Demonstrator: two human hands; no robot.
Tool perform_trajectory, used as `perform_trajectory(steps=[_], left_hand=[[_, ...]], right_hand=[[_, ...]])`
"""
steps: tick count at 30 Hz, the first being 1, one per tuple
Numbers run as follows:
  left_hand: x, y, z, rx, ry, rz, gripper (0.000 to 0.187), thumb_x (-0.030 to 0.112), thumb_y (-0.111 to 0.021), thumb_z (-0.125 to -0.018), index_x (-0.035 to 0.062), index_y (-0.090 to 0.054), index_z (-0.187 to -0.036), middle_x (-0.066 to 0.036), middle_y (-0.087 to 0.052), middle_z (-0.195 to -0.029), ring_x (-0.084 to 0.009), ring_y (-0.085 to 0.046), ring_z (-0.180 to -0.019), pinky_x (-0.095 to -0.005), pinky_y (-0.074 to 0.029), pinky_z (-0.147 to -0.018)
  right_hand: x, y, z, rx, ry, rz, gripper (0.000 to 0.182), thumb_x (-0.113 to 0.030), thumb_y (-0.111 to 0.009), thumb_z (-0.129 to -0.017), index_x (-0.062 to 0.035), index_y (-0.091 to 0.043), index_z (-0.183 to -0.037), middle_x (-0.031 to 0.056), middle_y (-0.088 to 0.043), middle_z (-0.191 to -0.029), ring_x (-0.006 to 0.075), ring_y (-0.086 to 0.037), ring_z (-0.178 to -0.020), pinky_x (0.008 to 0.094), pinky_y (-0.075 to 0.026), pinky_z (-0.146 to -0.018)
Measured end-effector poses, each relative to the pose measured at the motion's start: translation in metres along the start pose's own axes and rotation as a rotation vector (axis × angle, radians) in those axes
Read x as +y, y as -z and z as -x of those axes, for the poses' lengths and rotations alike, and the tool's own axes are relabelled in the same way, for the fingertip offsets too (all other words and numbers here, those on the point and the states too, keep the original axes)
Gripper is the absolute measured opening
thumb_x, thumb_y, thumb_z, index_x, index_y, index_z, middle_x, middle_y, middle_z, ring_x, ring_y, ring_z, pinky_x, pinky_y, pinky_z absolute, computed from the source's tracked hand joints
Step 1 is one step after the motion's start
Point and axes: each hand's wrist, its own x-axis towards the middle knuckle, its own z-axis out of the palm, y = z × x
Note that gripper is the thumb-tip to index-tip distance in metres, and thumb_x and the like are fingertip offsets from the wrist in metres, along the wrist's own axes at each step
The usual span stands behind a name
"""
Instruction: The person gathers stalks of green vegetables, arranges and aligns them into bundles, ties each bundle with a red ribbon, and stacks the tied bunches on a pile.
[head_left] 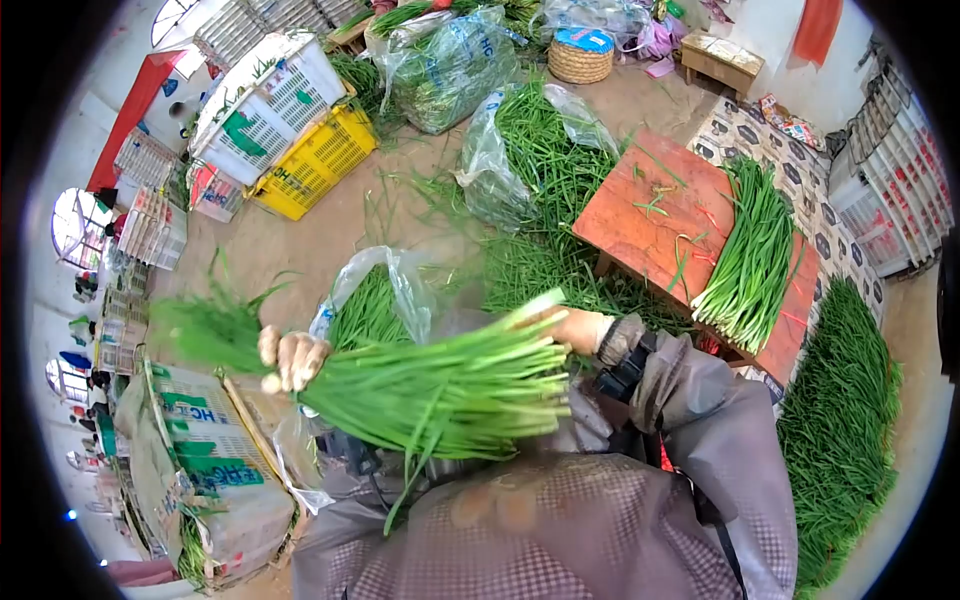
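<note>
A large bunch of garlic chives (pixel 440 385) lies crosswise in front of my body, with its pale stem ends to the right and blurred leaf tips to the left. My left hand (pixel 293 360) is closed around the leafy part. At the stem end, my right hand (pixel 578 328) grips the bunch from behind; most of its fingers are hidden by the stems. Another bundle of garlic chives (pixel 750 260) rests on the reddish wooden table (pixel 640 210), among loose leaves and red ties.
Behind my hands, garlic chives fill an open plastic bag (pixel 492 160) and a nearer bag (pixel 400 280). A chive heap (pixel 840 430) lies at right. White (pixel 270 110) and yellow (pixel 318 165) crates stand at back left. A woven stool (pixel 580 62) and a small wooden bench (pixel 720 60) stand farther back.
</note>
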Motion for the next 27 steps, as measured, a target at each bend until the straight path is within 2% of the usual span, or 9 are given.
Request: perform_trajectory(steps=[2, 3, 5, 9, 13, 15, 19, 24, 27], left_hand=[[0.008, 0.012, 0.025, 0.23, 0.008, -0.033, 0.026, 0.0, -0.059, -0.077, 0.0095, -0.045, -0.096, 0.0, -0.051, -0.07, -0.0148, -0.052, -0.068, -0.0332, -0.044, -0.082], [0.014, 0.018, 0.035, 0.33, 0.0, -0.071, 0.026, 0.0, -0.059, -0.077, 0.0098, -0.044, -0.096, 0.0, -0.049, -0.07, -0.0148, -0.05, -0.067, -0.0328, -0.043, -0.081], [0.022, 0.025, 0.05, 0.425, -0.073, -0.081, 0.026, 0.001, -0.059, -0.077, 0.0095, -0.044, -0.096, 0.0, -0.047, -0.07, -0.0142, -0.048, -0.066, -0.0327, -0.043, -0.081], [0.033, 0.035, 0.07, 0.537, -0.143, -0.076, 0.025, 0.002, -0.059, -0.079, 0.0084, -0.045, -0.098, 0.0, -0.044, -0.071, -0.0129, -0.046, -0.067, -0.0322, -0.043, -0.082], [0.023, 0.041, 0.068, 0.593, -0.139, -0.099, 0.019, 0.005, -0.06, -0.081, 0.0074, -0.048, -0.096, 0.001, -0.046, -0.075, -0.0131, -0.046, -0.071, -0.0309, -0.043, -0.082], [0.03, 0.045, 0.073, 0.656, -0.127, -0.153, 0.019, 0.008, -0.061, -0.08, 0.0062, -0.051, -0.097, 0.0, -0.046, -0.076, -0.0139, -0.046, -0.076, -0.0305, -0.042, -0.084], [0.043, 0.054, 0.093, 0.788, -0.171, -0.309, 0.017, 0.008, -0.061, -0.079, 0.0069, -0.051, -0.093, -0.001, -0.047, -0.079, -0.0151, -0.047, -0.079, -0.0305, -0.041, -0.082], [0.03, 0.055, 0.093, 0.838, -0.137, -0.358, 0.014, 0.017, -0.061, -0.081, 0.0102, -0.048, -0.08, -0.001, -0.048, -0.079, -0.0172, -0.047, -0.084, -0.0335, -0.04, -0.086], [0.018, 0.051, 0.082, 0.825, -0.099, -0.406, 0.014, 0.019, -0.062, -0.081, 0.0101, -0.052, -0.081, -0.002, -0.053, -0.083, -0.0181, -0.05, -0.088, -0.0342, -0.039, -0.09]], right_hand=[[0.004, -0.003, 0.011, 0.288, -0.134, -0.116, 0.03, -0.025, -0.055, -0.096, -0.0002, -0.066, -0.109, 0.0033, -0.065, -0.08, 0.0121, -0.06, -0.074, 0.0283, -0.049, -0.07], [0.008, 0.012, 0.027, 0.331, -0.307, -0.466, 0.023, -0.022, -0.054, -0.098, -0.0025, -0.066, -0.098, -0.0038, -0.047, -0.057, 0.0069, -0.04, -0.046, 0.0255, -0.032, -0.044], [0.002, 0.022, 0.048, 0.638, -0.251, -0.495, 0.021, -0.021, -0.054, -0.098, -0.0044, -0.064, -0.09, -0.0087, -0.033, -0.051, 0.0038, -0.021, -0.038, 0.0252, -0.015, -0.039], [0.004, 0.043, 0.075, 0.605, -0.43, -0.233, 0.025, -0.027, -0.057, -0.096, -0.0045, -0.065, -0.105, -0.0013, -0.053, -0.066, 0.0063, -0.045, -0.049, 0.0207, -0.029, -0.044], [0.019, -0.029, 0.022, 0.407, -0.232, -0.13, 0.08, -0.027, -0.067, -0.09, -0.0115, -0.02, -0.152, 0.0091, -0.064, -0.105, 0.0148, -0.067, -0.077, 0.0189, -0.038, -0.049], [0.013, -0.038, 0.005, 0.379, -0.339, -0.543, 0.07, -0.017, -0.062, -0.092, -0.011, -0.025, -0.151, -0.0031, -0.053, -0.071, 0.0063, -0.044, -0.048, 0.0195, -0.029, -0.04], [0.014, 0.018, 0.037, 0.821, -0.185, -0.589, 0.027, -0.011, -0.049, -0.097, -0.0044, -0.063, -0.119, -0.01, -0.031, -0.056, 0.0042, -0.023, -0.042, 0.0228, -0.02, -0.037], [-0.042, -0.029, 0.01, 0.336, -0.458, -0.04, 0.032, -0.035, -0.058, -0.097, -0.0082, -0.073, -0.105, -0.0038, -0.057, -0.061, 0.0041, -0.043, -0.048, 0.0203, -0.034, -0.044], [-0.04, -0.057, -0.034, 0.393, -0.426, 0.479, 0.045, -0.042, -0.063, -0.091, 0.0014, -0.069, -0.099, 0.0168, -0.069, -0.082, 0.0281, -0.065, -0.082, 0.0407, -0.05, -0.081]])
